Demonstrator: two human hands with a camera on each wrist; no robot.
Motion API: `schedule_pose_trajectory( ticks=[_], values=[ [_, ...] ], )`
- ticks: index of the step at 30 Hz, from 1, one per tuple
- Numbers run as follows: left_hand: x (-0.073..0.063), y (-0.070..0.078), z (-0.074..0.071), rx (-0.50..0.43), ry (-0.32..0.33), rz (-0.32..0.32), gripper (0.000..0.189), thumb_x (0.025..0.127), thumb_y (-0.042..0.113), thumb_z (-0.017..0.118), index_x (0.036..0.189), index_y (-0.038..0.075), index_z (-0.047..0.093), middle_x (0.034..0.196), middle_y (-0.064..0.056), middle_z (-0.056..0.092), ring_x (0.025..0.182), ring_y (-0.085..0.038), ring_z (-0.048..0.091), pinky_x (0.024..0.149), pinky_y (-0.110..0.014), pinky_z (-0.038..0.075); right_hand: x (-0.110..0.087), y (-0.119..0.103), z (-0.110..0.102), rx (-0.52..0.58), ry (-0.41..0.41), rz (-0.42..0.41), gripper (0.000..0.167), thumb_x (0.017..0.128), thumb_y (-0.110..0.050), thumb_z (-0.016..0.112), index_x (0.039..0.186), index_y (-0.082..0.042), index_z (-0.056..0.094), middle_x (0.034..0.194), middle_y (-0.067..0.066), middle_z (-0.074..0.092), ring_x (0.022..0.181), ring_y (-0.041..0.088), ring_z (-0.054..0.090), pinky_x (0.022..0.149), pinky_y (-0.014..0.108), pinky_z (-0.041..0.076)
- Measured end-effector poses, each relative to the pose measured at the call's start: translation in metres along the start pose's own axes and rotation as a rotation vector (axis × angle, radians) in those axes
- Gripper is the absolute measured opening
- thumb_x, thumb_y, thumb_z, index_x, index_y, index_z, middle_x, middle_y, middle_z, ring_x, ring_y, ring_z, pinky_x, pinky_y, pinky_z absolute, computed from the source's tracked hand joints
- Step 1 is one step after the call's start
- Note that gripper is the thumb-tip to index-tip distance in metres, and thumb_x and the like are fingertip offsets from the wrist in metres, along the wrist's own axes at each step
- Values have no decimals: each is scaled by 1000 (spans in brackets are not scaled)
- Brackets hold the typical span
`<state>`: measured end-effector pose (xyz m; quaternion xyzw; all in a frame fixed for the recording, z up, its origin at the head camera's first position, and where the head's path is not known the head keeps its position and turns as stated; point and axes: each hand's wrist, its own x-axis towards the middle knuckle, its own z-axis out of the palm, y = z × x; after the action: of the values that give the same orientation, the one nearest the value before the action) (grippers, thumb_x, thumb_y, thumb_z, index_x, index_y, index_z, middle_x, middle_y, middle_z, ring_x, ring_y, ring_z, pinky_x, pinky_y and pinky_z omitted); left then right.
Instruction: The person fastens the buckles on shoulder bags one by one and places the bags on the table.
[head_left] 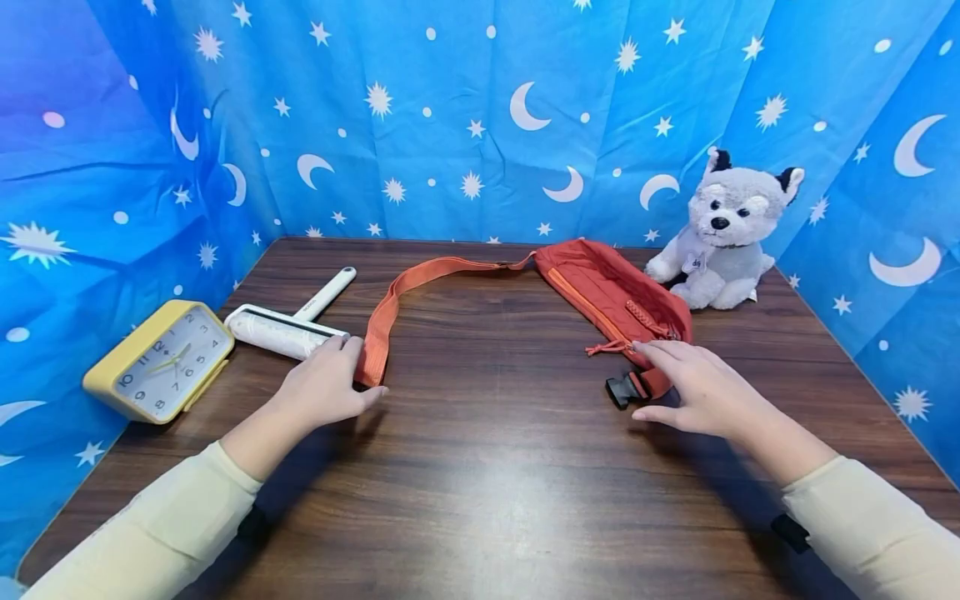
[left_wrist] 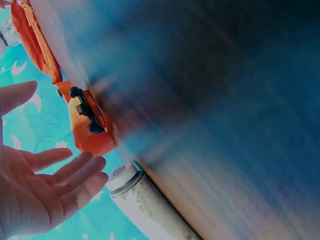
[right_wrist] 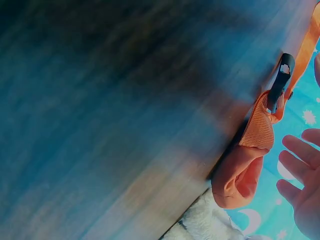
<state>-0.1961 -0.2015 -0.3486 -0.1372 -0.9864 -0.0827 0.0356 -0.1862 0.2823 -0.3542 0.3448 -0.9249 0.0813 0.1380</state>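
A red-orange waist bag (head_left: 611, 287) lies on the table, its orange strap (head_left: 386, 312) curving over to the left. My left hand (head_left: 326, 379) hovers by the strap's end with fingers spread and nothing held. In the left wrist view a black buckle part (left_wrist: 89, 111) shows on that end, just beyond the fingertips. My right hand (head_left: 708, 387) is beside the bag's near end, thumb and fingers apart. Close to it lies the other black buckle part (head_left: 624, 390), seen also in the right wrist view as a buckle (right_wrist: 281, 80) on the webbing, apart from the fingers.
A white lint roller (head_left: 281, 331) lies left of the strap, close to my left hand. Further left is a tilted yellow alarm clock (head_left: 168, 362). A grey plush dog (head_left: 723, 233) sits behind the bag, before a blue star-and-moon curtain (head_left: 465, 108). All stand on the wooden table (head_left: 480, 483).
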Motion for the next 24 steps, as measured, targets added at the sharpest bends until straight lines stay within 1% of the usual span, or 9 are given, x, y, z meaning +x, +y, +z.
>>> schedule_pose_trajectory(
  ticks=[1,4,7,8,10,13,16,19,24],
  values=[
    [1,-1,0,-3,-7,5,65,76,46,71,116,-1,52,98,-13,53,85,-26,53,67,-44,46,0,0,0,1,3,0,82,70,-54,76,128,0,53,121,18,56,111,33,52,89,55,38],
    [3,-4,0,-19,-32,28,52,83,34,68,118,-1,50,99,-14,56,94,-30,56,72,-46,46,-1,0,0,-7,21,3,80,70,-52,76,127,0,53,120,18,57,110,33,52,88,55,38],
    [5,-8,1,-53,-40,74,33,88,16,63,114,-1,52,94,-13,58,91,-30,58,73,-46,45,0,0,0,-22,43,5,81,70,-49,77,129,0,51,121,19,56,110,34,52,88,56,38],
    [6,-9,1,-64,-39,95,29,88,10,61,114,-1,53,94,-13,58,95,-32,58,75,-46,45,-1,0,0,-26,49,5,81,70,-48,78,129,1,51,121,19,56,110,34,51,88,56,37],
    [7,-12,3,-87,-42,128,28,87,0,57,114,-2,54,93,-13,59,93,-32,58,77,-46,46,0,0,-1,-31,60,1,82,70,-47,78,130,1,50,121,20,55,110,35,51,88,57,37],
    [8,-17,6,-106,-50,174,37,83,-11,51,118,-4,55,103,-20,59,108,-39,53,87,-49,43,0,0,0,-30,78,-17,78,70,-42,79,128,1,51,119,19,56,109,35,52,87,56,37],
    [10,-21,8,-98,-53,212,44,78,-16,46,120,-5,55,110,-23,58,109,-39,53,89,-49,42,2,2,2,-13,102,-55,66,70,-29,81,122,2,55,115,18,58,106,33,54,86,54,40],
    [13,-24,8,-75,-43,262,44,78,-18,48,120,-6,56,109,-21,59,103,-34,56,86,-46,44,2,4,4,14,104,-90,58,69,-18,81,118,2,56,111,17,60,102,32,57,84,52,43],
    [15,-27,5,-54,-12,325,38,79,-14,60,116,-4,61,104,-15,61,97,-28,59,80,-41,48,0,4,4,51,42,-90,61,69,-18,83,119,4,57,112,17,60,104,33,56,84,52,43]
  ],
)
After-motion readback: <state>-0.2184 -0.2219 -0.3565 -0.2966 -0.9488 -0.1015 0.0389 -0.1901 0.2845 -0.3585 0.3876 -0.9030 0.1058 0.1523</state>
